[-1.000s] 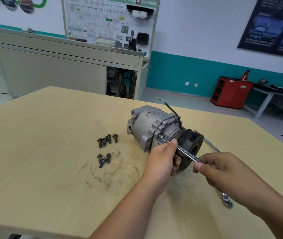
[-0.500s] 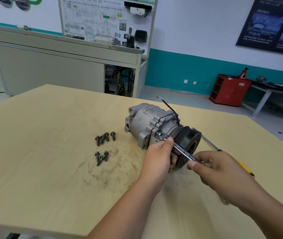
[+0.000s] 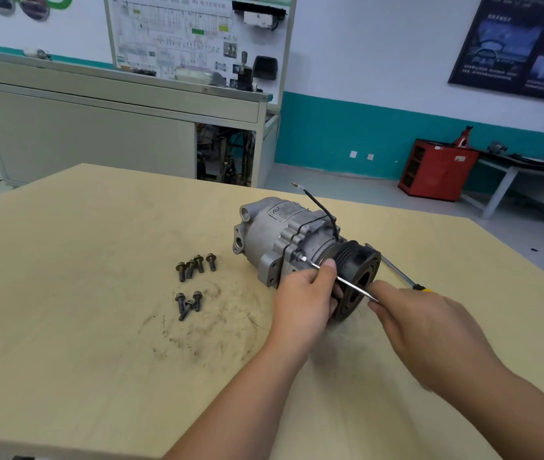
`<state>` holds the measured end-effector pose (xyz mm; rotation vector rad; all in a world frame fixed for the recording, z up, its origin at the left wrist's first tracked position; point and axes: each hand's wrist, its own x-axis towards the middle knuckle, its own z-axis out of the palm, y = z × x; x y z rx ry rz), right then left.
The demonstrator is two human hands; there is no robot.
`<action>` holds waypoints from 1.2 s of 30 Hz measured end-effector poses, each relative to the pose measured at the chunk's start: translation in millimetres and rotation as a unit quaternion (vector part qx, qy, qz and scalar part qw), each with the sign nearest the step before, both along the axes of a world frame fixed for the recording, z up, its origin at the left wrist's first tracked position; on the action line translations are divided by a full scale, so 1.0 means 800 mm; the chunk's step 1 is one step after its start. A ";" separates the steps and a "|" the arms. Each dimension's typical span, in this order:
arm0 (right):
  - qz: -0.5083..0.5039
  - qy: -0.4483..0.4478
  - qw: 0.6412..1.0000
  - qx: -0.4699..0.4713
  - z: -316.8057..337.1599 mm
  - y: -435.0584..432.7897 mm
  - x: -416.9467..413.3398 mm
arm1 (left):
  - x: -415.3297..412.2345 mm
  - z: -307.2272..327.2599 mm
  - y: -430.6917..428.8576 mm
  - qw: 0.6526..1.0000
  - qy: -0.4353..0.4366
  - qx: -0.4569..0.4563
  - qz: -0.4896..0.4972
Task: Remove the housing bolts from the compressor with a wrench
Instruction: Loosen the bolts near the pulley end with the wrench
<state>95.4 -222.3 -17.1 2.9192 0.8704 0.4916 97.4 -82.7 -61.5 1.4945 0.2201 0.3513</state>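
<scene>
Shines silver-grey on the compressor (image 3: 274, 234), black on its pulley (image 3: 360, 270) and wire (image 3: 312, 198). Looks dark grey on the loose bolts (image 3: 197, 264). Runs pale yellow over the table (image 3: 65, 293), smudged with dark streaks. Gleams silver on the wrench (image 3: 350, 283); yellow, perhaps black-banded, on the screwdriver handle (image 3: 424, 288).

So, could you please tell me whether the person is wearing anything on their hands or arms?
Nothing visible: the left hand and right hand are ungloved, no rings, watch or bands show, and both forearms are bare to the frame's edge.
</scene>
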 end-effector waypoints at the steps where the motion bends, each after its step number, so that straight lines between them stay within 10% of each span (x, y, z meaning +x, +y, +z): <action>1: 0.000 -0.009 1.000 -0.002 0.002 0.000 0.001 | 0.000 0.001 0.000 0.999 -0.001 -0.035 -0.016; 7: 0.027 0.077 0.990 0.117 0.021 0.002 0.013 | -0.002 0.001 0.000 0.980 -0.009 -0.177 -0.088; 17: 0.007 -0.034 0.999 0.035 0.022 0.012 -0.002 | 0.000 0.002 0.006 0.986 0.002 -0.152 -0.066; 36: -0.025 0.021 0.997 0.076 0.003 0.027 -0.017 | -0.014 0.000 0.009 0.917 -0.004 -0.400 0.000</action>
